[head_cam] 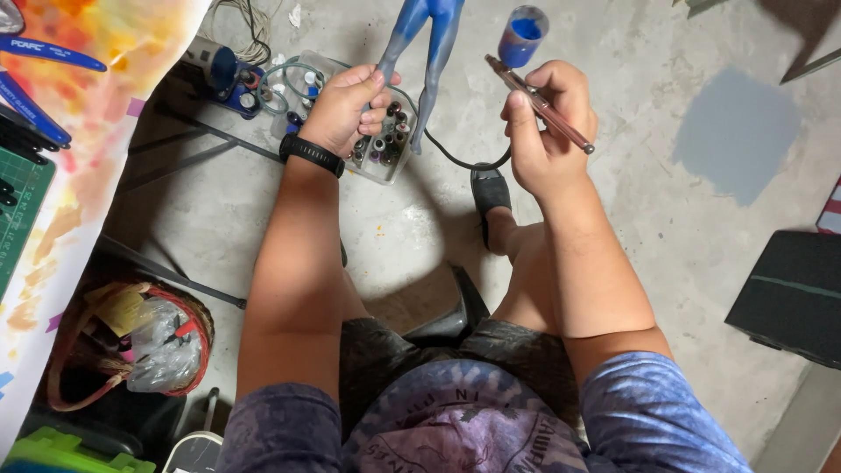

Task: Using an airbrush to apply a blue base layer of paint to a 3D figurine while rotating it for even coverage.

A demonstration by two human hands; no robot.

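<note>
Left hand [343,107]: fingers clenched on the leg of a blue-painted figurine [427,39], long axis pointing away, above a clear plastic tray of small paint bottles [383,144] on the concrete floor. Right hand [545,127]: fingers grasping a slim metallic airbrush with blue paint cup [536,96], nozzle angled left toward the figurine, just beside it.

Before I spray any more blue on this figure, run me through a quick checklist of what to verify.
1. Grip on figure: ok. Left hand is closed around the blue figure at its lower end.
2. Airbrush held steady: ok. Right hand holds the airbrush pen-style.
3. Paint supply: ok. The cup shows blue paint inside.
4. Nozzle aimed at figure: cannot tell. The tip sits beside the figure, but its exact aim is unclear.
5. Hose free: ok. The black hose loops loosely below the hands.
6. Paint box under the spray: not ok. It sits uncovered below the figure.
</note>
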